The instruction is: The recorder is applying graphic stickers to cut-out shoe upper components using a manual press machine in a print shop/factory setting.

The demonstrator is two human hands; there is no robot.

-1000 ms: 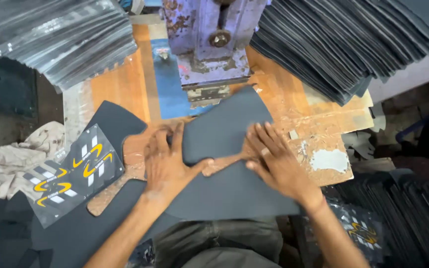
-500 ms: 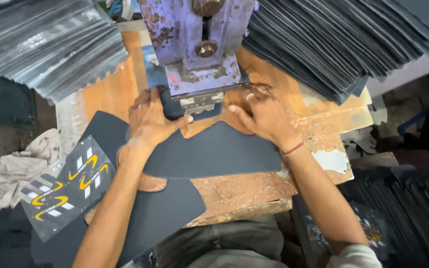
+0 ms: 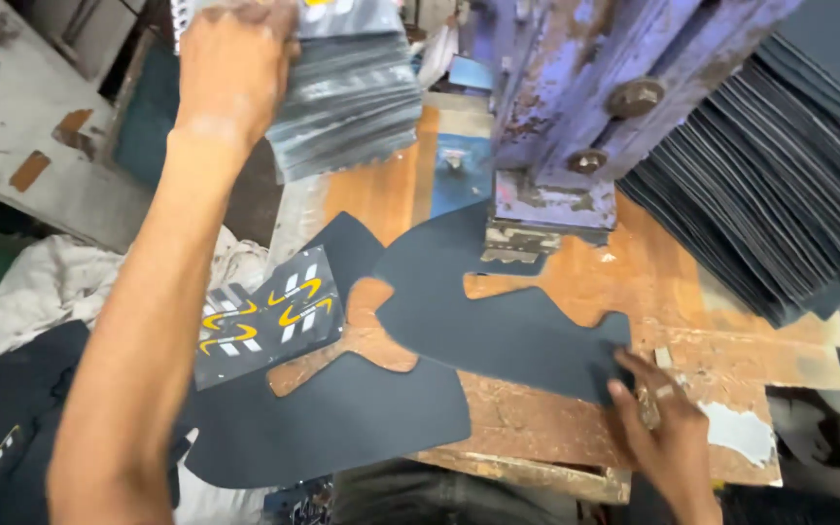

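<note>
Cloth heap: a pale crumpled rag pile (image 3: 60, 282) lies at the far left edge, below the bench, well apart from the work.

Left hand: the left hand (image 3: 235, 63) is raised to the upper left, resting on top of the fanned stack of printed pieces (image 3: 352, 92). Its fingers curl over the stack's edge; whether they pinch 1 piece or only rest there cannot be told.

Printed piece: 1 dark panel with yellow and white marks (image 3: 264, 316) lies flat on the bench, just beside the lower dark sheet (image 3: 342, 413).

Step in hand: judged from the pose, this looks like fetching a piece from the stack while the sheet is kept in place under the machine.

Upper dark sheet: the curved-cut upper sheet (image 3: 498, 316) lies flat on the wooden bench (image 3: 576, 418), its far edge tucked under the press foot (image 3: 537, 238).

Press: the worn purple press (image 3: 585, 107) stands over the sheet.

Right hand: the right hand (image 3: 668, 437) has its fingertips pressed down on the upper sheet's near right corner, fingers together and flat, not wrapped around anything.

Dark sheet pile: a tall fanned pile of dark sheets (image 3: 789, 165) fills the upper right.

Next move calls for: keeping the sheet pinned square under the foot, and fingers well away from it.
</note>
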